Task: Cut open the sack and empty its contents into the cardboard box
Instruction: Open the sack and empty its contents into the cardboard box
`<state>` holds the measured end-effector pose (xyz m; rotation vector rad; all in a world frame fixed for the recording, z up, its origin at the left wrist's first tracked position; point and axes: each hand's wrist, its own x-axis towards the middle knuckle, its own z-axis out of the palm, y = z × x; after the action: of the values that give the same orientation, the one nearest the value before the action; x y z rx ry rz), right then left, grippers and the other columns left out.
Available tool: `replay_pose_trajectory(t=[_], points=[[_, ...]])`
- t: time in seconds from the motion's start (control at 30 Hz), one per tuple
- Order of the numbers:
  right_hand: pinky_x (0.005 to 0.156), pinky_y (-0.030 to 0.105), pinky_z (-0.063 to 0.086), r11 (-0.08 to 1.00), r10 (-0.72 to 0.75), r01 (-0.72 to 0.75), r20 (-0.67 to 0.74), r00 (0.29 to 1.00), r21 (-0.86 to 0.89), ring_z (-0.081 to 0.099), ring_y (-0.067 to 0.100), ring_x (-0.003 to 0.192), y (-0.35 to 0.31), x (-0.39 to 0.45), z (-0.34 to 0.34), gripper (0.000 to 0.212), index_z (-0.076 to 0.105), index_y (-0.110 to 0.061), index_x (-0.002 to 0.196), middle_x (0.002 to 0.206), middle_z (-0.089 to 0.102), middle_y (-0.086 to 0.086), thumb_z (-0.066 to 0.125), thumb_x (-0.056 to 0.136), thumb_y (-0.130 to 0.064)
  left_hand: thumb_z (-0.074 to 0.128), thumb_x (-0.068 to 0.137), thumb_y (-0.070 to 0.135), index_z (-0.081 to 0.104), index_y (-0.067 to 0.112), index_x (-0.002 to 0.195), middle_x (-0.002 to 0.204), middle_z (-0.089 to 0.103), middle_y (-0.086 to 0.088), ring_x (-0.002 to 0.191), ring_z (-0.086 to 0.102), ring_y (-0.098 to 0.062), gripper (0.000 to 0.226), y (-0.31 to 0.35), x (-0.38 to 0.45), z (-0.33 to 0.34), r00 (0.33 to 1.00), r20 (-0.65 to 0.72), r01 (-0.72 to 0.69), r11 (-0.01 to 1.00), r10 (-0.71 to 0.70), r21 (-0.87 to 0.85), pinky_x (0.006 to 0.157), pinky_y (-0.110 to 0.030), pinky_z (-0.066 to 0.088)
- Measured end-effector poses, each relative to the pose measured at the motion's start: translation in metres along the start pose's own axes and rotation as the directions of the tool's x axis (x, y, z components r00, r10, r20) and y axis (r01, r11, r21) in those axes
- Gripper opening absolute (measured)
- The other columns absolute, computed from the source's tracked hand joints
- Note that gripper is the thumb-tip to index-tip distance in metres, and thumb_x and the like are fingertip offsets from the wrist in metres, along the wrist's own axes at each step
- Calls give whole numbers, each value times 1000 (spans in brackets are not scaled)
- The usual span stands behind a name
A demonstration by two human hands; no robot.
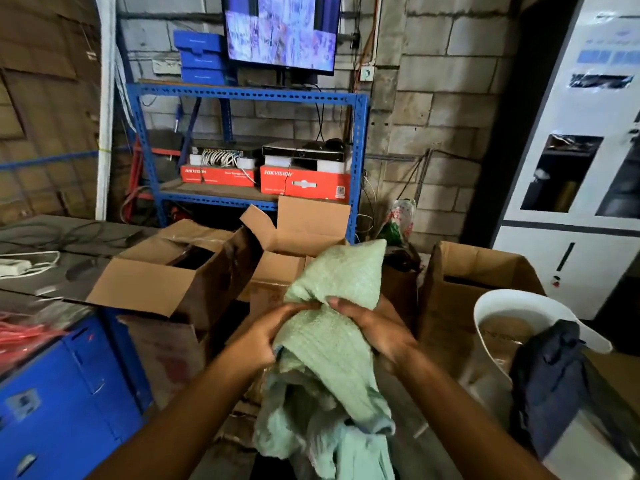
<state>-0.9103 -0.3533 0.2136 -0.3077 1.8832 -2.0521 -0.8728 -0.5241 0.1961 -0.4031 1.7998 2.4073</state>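
Far left: blue cabinet (65, 386) runs to the frame's left edge, red strapping (24, 336) heaped on top. Behind it a grey bench (52, 271) with cables and a white power strip (14, 266).

Left of centre: open cardboard box (166, 271), flaps splayed outward, front flap overhanging the cabinet's corner. Its right wall stands just beside a second open box (298, 237), back flap upright against the blue shelving rack (249, 95). Rack carries red cartons (304, 183), a recorder, and a monitor (282, 29) on top.

Centre: green woven sack (332, 327), held up in front of the second box, top corner pointing up, lower part hanging crumpled and loose toward the bottom edge. Left hand (266, 334) grips a fold of the sack at its left side, fingers curled into the fabric. Right hand (374, 330) clutches the sack from the right, fingers curled over a bunched fold. The two hands nearly meet at the sack's waist. Whether the sack is cut open, cannot tell.

Right: third cardboard box (485, 271), open, close beside the right forearm. In front of it a white bucket (512, 306) with a dark cloth (547, 375) draped over its rim. Far right: white cabinet (581, 150) to the frame edge.

Free space is tight; boxes crowd both sides of the hands.
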Motion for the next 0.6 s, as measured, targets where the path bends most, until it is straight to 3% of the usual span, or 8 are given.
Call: replay_pose_trajectory(t=[0.07, 0.1, 0.17, 0.2, 0.3, 0.37, 0.5, 0.6], points=[[65, 22, 58, 995, -91, 84, -126, 988, -59, 68, 14, 89, 8, 8, 2, 51, 56, -20, 112, 99, 69, -3, 82, 69, -16, 68, 82, 11, 70, 9, 99, 96, 71, -13, 82, 69, -21, 17, -8, 5, 1, 975, -169, -122, 984, 143, 130, 73, -31, 54], [75, 30, 59, 982, -131, 101, -186, 974, -161, 66, 18, 97, 11, 14, 2, 58, 53, -23, 115, 104, 67, -2, 83, 66, -21, 75, 76, 16, 60, 11, 107, 104, 66, -7, 90, 64, -18, 35, -6, 4, 2, 922, -260, -188, 917, 288, 352, 76, -30, 51], [93, 44, 52, 925, -204, 87, -289, 935, -371, 59, 24, 110, 10, 21, 0, 72, 47, -23, 125, 119, 63, 0, 82, 62, -33, 78, 73, 29, 45, 18, 126, 120, 53, 3, 108, 53, -14, 63, -2, -5, 7, 781, -194, -275, 606, 593, 746, 86, -28, 45], [97, 45, 49, 913, -229, 89, -319, 920, -398, 57, 23, 112, 9, 23, -1, 76, 44, -23, 129, 122, 61, 0, 81, 64, -34, 75, 75, 37, 39, 22, 135, 127, 51, 4, 115, 49, -13, 72, 1, -14, 9, 773, -79, -339, 515, 630, 787, 92, -28, 42], [91, 44, 55, 966, -185, 135, -229, 956, -219, 64, 19, 104, 2, 29, 6, 78, 47, -18, 128, 118, 65, 1, 82, 61, -35, 72, 64, 63, 8, 25, 150, 148, 40, 1, 131, 41, -17, 113, -2, -23, 25, 920, 110, -285, 448, 376, 848, 104, -33, 39], [81, 41, 59, 994, -94, 87, -104, 990, -69, 70, 20, 96, 1, 33, 13, 75, 51, -18, 125, 111, 70, 5, 81, 61, -42, 75, 57, 64, 6, 21, 149, 145, 44, 0, 129, 45, -20, 123, -14, -12, 24, 922, 88, -232, 355, 376, 906, 101, -37, 44], [73, 31, 52, 991, 12, -3, 71, 997, -134, 67, 20, 94, -6, 29, 8, 65, 49, -29, 124, 112, 68, 3, 70, 68, -56, 80, 68, 20, 50, 19, 121, 110, 68, 0, 95, 66, -15, 61, -19, 1, 8, 859, -178, -282, 733, 480, 619, 77, -25, 53], [72, 28, 48, 943, -41, 41, 7, 999, -331, 63, 17, 86, -8, 23, -2, 45, 56, -26, 110, 102, 67, 4, 64, 76, -55, 70, 77, 4, 60, 15, 108, 98, 70, -4, 85, 67, -18, 35, -11, 1, 0, 810, -357, -305, 854, 466, 421, 64, -20, 51]])
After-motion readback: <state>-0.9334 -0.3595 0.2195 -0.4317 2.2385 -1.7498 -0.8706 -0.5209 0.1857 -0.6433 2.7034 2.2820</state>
